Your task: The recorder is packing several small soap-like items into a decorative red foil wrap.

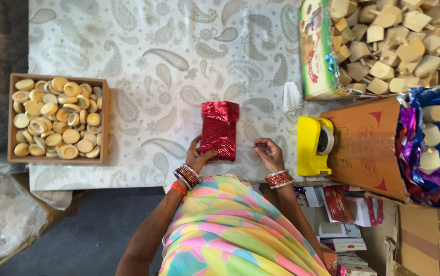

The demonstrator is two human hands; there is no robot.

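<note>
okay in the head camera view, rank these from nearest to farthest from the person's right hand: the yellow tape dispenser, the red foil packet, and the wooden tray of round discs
From the right hand:
1. Red foil packet, just to its left on the table.
2. Yellow tape dispenser, to its right, slightly farther off.
3. Wooden tray of round discs, far across at the table's left end.

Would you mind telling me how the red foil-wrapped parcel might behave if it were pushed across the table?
The red parcel lies flat, so it probably slides rather than rolls. Its crinkled shiny foil likely dents and slips easily. The left hand steadies its near end, suggesting it is light.
</note>
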